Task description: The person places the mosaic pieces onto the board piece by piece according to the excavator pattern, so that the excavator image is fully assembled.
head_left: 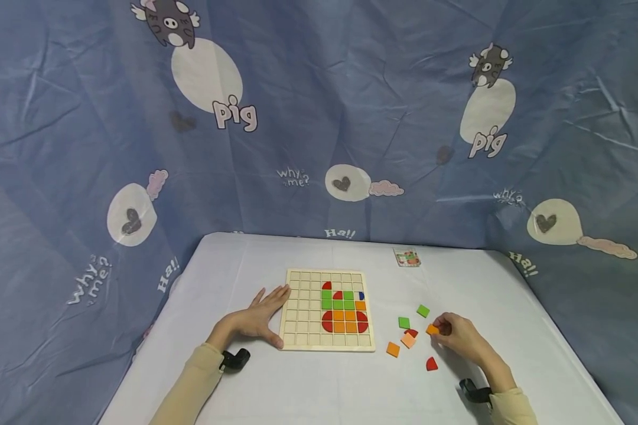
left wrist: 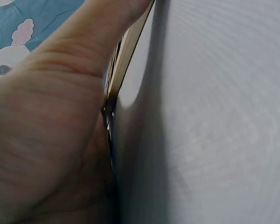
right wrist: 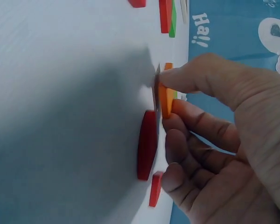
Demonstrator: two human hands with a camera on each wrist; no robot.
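The right hand (head_left: pixel 459 336) pinches an orange tile (head_left: pixel 432 329) between thumb and fingertips, just above the counter (head_left: pixel 319 383) among loose tiles right of the wooden grid board (head_left: pixel 326 310). The left hand (head_left: pixel 257 319) lies spread flat, fingers straight, touching the board's left edge.

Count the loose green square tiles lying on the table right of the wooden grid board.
2. One green square tile lies farther back, the other green square tile nearer the wooden grid board, both left of the right hand. That hand may hide others.
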